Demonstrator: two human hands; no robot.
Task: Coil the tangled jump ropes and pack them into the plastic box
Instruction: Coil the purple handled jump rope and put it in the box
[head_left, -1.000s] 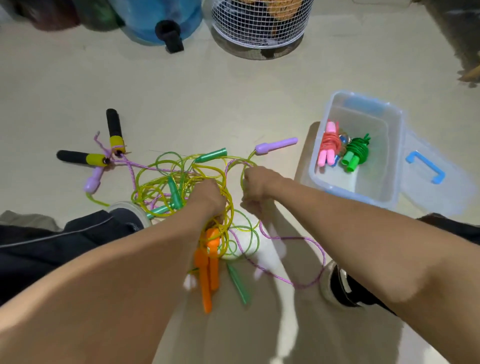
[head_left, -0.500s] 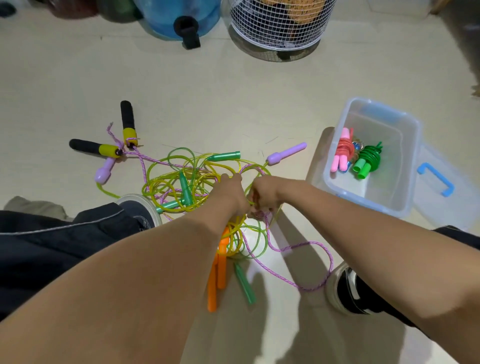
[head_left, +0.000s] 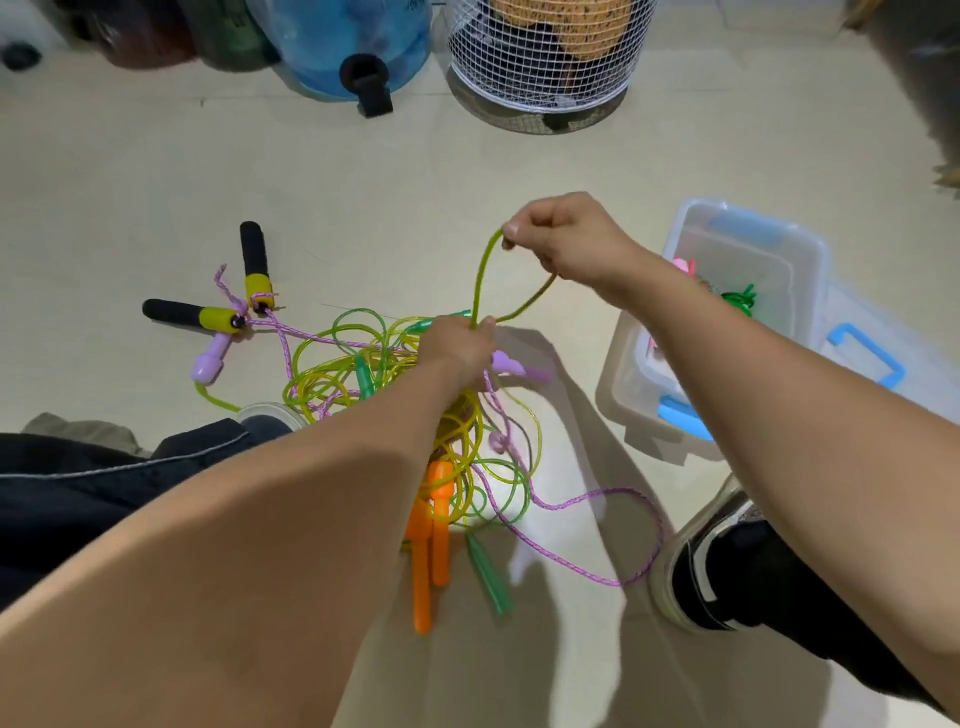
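Your right hand (head_left: 566, 241) pinches the yellow-green rope loop (head_left: 485, 278) up, left hand (head_left: 460, 348) gripping the tangle (head_left: 395, 384): untangling; next, work that strand free.

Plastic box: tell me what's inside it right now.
Inside the plastic box, a green coiled rope and part of a pink bundle show. The right forearm crosses the box and covers the rest of its inside, so anything more there cannot be seen.

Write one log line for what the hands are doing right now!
right hand: pinches green rope loop, raised | left hand: grips tangle | plastic box: open
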